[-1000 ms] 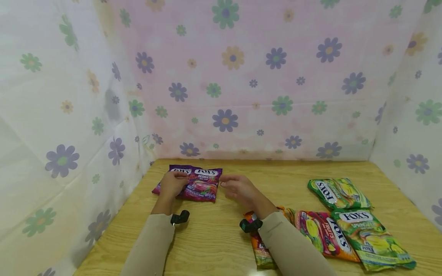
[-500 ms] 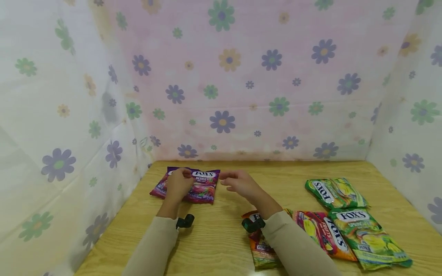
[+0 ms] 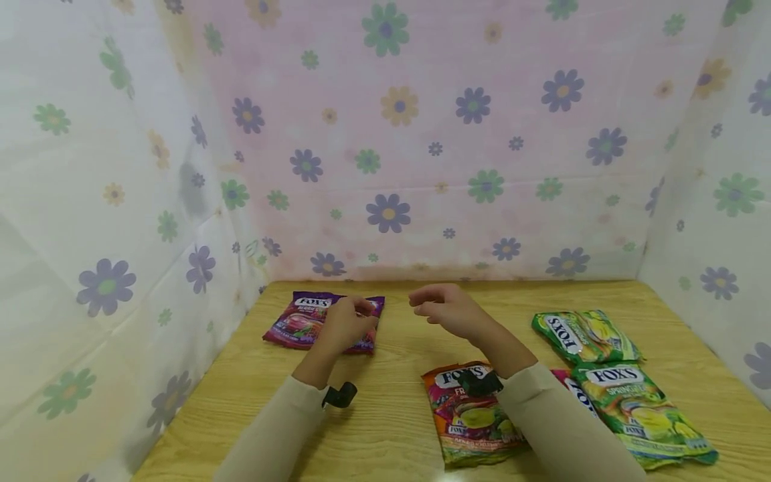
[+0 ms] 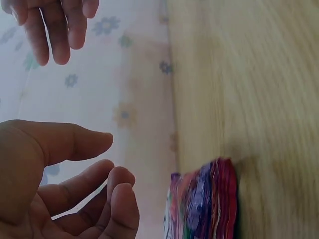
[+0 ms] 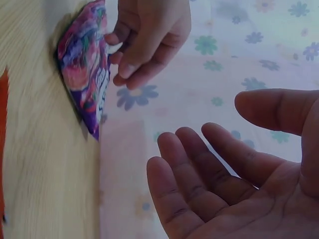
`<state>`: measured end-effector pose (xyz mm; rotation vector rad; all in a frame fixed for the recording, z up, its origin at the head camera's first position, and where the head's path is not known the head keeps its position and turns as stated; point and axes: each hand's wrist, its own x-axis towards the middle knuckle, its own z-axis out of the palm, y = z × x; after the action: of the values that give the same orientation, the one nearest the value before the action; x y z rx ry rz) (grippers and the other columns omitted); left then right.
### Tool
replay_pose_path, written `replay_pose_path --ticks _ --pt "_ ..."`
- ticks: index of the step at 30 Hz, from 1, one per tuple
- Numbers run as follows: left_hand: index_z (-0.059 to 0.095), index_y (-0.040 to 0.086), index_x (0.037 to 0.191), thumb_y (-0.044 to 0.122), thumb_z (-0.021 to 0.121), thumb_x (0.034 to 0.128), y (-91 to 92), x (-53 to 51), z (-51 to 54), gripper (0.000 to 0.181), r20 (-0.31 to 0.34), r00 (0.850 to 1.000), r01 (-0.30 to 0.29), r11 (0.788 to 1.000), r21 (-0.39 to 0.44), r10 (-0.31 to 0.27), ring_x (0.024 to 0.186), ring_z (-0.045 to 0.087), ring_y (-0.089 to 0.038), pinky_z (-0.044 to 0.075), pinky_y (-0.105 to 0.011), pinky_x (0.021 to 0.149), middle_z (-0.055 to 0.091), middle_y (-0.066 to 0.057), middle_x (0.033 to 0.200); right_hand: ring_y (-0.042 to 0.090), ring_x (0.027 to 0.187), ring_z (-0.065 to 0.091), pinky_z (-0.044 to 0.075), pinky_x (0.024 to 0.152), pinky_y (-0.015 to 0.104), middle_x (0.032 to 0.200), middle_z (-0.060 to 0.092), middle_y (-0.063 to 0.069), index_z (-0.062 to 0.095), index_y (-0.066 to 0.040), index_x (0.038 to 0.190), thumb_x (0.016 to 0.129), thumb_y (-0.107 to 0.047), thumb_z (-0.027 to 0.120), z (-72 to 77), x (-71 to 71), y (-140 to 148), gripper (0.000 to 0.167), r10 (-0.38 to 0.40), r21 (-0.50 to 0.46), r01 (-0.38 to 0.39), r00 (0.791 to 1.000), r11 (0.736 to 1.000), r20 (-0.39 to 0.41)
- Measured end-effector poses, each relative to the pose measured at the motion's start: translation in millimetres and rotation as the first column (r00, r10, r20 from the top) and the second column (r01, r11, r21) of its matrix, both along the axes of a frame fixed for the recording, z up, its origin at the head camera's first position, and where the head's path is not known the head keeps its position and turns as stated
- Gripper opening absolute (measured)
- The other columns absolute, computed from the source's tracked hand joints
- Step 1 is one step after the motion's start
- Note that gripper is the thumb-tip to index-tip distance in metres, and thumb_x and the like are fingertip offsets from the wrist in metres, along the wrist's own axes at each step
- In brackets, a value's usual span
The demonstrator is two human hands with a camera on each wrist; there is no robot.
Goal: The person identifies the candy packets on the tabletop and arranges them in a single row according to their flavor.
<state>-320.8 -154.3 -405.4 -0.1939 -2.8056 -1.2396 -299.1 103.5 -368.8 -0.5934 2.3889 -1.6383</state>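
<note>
A purple bag point(image 3: 294, 325) reading FOX'S BERRIES lies at 10 o'clock on the bench point(image 3: 379, 418); 2 green FOX'S bags point(image 3: 647, 418) sit at 3, an orange FOX'S bag point(image 3: 470, 428) at 5. Left hand point(image 3: 346, 325) and right hand point(image 3: 456, 313) hang above, fingers loosely bent, gripping nothing. Bare wood reaches the back edge at 12.

Berry bags point(image 3: 298, 323) are purple, a fruit bag point(image 3: 470, 422) orange and red, other bags point(image 3: 644, 405) green. Yellow-brown grain marks the counter point(image 3: 385, 415); purple, green and orange flowers point(image 3: 388, 213) dot the pink-and-white cloth point(image 3: 415, 167).
</note>
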Motion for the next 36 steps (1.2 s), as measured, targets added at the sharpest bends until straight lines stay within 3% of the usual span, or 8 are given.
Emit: replay_pose_path --ticks 7,15,23,27,31,36 --pt "0.073 0.007 0.116 0.027 0.076 0.0941 18.0 12.5 -1.2 0.03 0.082 0.987 0.141 0.99 0.009 -0.141 0.092 0.065 -0.019 0.059 -0.036 0.077 0.07 -0.003 0.104 0.024 0.116 0.066 0.056 0.1 0.049 0.133 0.067 0.007 0.067 -0.014 0.134 0.103 -0.029 0.063 -5.0 5.0 36 0.034 0.014 0.109 -0.009 0.999 0.994 -0.039" --pt "0.072 0.004 0.118 0.031 0.075 0.0954 35.4 25.1 -1.4 0.035 0.148 0.946 0.285 0.957 0.056 -0.29 0.087 0.071 -0.029 0.059 -0.034 0.068 0.07 -0.004 0.098 0.023 0.111 0.068 0.056 0.098 0.051 0.129 0.068 0.011 0.067 -0.01 0.132 0.106 -0.028 0.06 -14.4 11.5 72 0.033 0.076 0.242 -0.048 0.991 0.969 -0.109" --pt "0.071 0.008 0.118 0.033 0.074 0.0968 46.1 28.9 -6.1 0.033 0.214 0.91 0.345 0.935 0.084 -0.355 0.087 0.071 -0.028 0.06 -0.037 0.072 0.07 -0.002 0.095 0.022 0.109 0.068 0.056 0.098 0.053 0.13 0.067 0.017 0.066 -0.01 0.133 0.106 -0.029 0.06 -21.3 12.9 98 0.034 0.079 0.294 -0.05 0.993 0.955 -0.085" --pt "0.073 0.011 0.113 0.035 0.074 0.0969 50.2 31.7 -6.6 0.028 0.243 0.882 0.392 0.915 0.098 -0.404 0.088 0.071 -0.026 0.06 -0.038 0.073 0.071 -0.002 0.095 0.024 0.108 0.069 0.056 0.097 0.055 0.129 0.067 0.018 0.066 -0.006 0.132 0.105 -0.028 0.061 -24.4 10.2 107 0.035 0.097 0.302 -0.073 0.993 0.951 -0.066" --pt "0.076 0.015 0.108 0.034 0.073 0.0979 52.9 36.2 -7.6 0.022 0.273 0.849 0.444 0.891 0.096 -0.452 0.09 0.071 -0.026 0.059 -0.038 0.075 0.073 0.0 0.096 0.025 0.111 0.068 0.057 0.096 0.052 0.128 0.069 0.017 0.067 -0.004 0.132 0.104 -0.028 0.063 -28.1 8.8 112 0.037 0.153 0.347 -0.127 0.987 0.929 -0.048" --pt "0.077 0.017 0.106 0.034 0.072 0.0977 55.2 39.7 -11.9 0.02 0.31 0.826 0.463 0.88 0.104 -0.471 0.087 0.071 -0.026 0.058 -0.04 0.072 0.075 -0.003 0.094 0.027 0.112 0.067 0.058 0.092 0.044 0.124 0.07 0.014 0.065 -0.003 0.133 0.103 -0.024 0.065 -33.8 9.5 114 0.037 0.242 0.363 -0.223 0.97 0.905 -0.006"
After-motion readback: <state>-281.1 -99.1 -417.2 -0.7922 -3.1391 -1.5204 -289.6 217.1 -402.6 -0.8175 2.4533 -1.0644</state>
